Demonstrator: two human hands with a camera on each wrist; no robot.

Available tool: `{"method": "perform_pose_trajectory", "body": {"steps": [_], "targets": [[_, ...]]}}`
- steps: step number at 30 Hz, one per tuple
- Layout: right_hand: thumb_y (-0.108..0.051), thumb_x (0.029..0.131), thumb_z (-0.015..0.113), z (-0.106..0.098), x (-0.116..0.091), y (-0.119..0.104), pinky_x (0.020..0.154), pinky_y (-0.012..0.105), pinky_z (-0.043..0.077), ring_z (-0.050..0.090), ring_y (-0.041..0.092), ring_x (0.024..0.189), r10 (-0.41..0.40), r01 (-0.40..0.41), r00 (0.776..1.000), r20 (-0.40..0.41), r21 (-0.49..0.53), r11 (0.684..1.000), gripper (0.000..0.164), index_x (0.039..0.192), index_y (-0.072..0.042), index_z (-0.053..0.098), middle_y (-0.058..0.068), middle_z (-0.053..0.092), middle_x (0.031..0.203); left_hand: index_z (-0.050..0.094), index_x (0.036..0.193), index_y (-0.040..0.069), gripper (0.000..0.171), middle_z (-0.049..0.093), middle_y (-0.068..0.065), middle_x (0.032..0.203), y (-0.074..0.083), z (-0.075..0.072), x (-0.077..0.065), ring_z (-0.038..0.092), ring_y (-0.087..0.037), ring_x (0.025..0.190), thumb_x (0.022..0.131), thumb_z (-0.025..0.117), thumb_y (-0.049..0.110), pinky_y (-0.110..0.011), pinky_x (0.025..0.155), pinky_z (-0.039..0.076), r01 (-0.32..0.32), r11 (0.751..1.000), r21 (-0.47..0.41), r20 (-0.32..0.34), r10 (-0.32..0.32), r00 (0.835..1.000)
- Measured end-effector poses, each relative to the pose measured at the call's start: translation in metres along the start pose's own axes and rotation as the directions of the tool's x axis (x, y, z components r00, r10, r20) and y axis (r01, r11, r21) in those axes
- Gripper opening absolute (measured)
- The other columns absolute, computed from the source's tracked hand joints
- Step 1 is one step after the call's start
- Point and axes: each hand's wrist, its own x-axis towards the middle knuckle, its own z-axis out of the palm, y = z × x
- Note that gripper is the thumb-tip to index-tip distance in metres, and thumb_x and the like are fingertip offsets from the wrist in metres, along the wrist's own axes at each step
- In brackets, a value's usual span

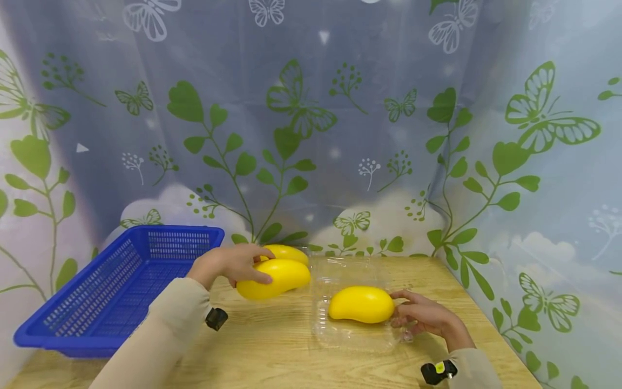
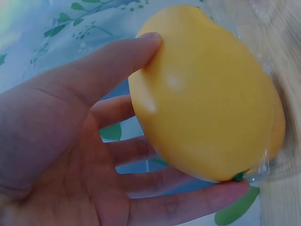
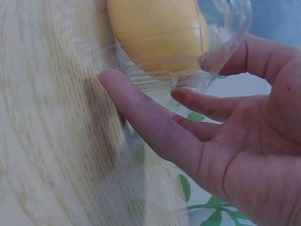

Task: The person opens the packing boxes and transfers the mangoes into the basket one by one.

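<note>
My left hand [image 1: 238,266] grips a smooth yellow mango [image 1: 277,278], thumb on one side and fingers on the other. In the left wrist view a small green tip shows on the mango [image 2: 202,94] by the little finger. A second mango [image 1: 289,252] lies just behind it, partly covered. To the right, another mango [image 1: 362,304] lies in a clear plastic box [image 1: 355,343]. My right hand [image 1: 427,316] holds the box's right edge. The right wrist view shows bent fingers at the clear rim [image 3: 235,28] and the thumb along the wall.
A blue plastic basket [image 1: 44,327] with slotted walls stands on the left of the wooden table [image 1: 272,351]. The box's clear lid [image 1: 347,267] lies open toward the back. A patterned curtain [image 1: 311,162] hangs behind the table and along its sides.
</note>
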Motion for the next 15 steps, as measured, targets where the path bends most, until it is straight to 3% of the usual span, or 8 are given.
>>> {"method": "perform_pose_trajectory", "body": {"steps": [6, 15], "targets": [[-0.015, 0.098, 0.053, -0.001, 0.000, 0.000, 0.067, 0.030, 0.061, 0.070, 0.024, 0.106, -0.004, 0.004, 1.000, -0.001, 0.000, 1.000, 0.068, 0.155, 0.006, 0.024, 0.024, 0.061, 0.133, 0.047, 0.153, 0.013, 0.069, 0.048, -0.027, 0.151, -0.013, -0.007, -0.002, 0.066, -0.031, 0.112, 0.096, 0.073, 0.039, -0.041, 0.069, 0.064, -0.004, 0.997, -0.071, -0.010, 0.003, 1.000], [-0.014, 0.098, 0.053, -0.002, 0.003, 0.004, 0.067, 0.030, 0.061, 0.070, 0.024, 0.104, -0.004, 0.004, 1.000, 0.004, 0.015, 1.000, 0.067, 0.155, 0.005, 0.024, 0.021, 0.062, 0.129, 0.040, 0.158, 0.012, 0.077, 0.052, -0.023, 0.144, -0.033, -0.014, -0.006, 0.066, -0.029, 0.113, 0.096, 0.072, 0.043, -0.040, 0.071, 0.065, -0.005, 0.988, -0.157, -0.002, 0.005, 1.000]]}}
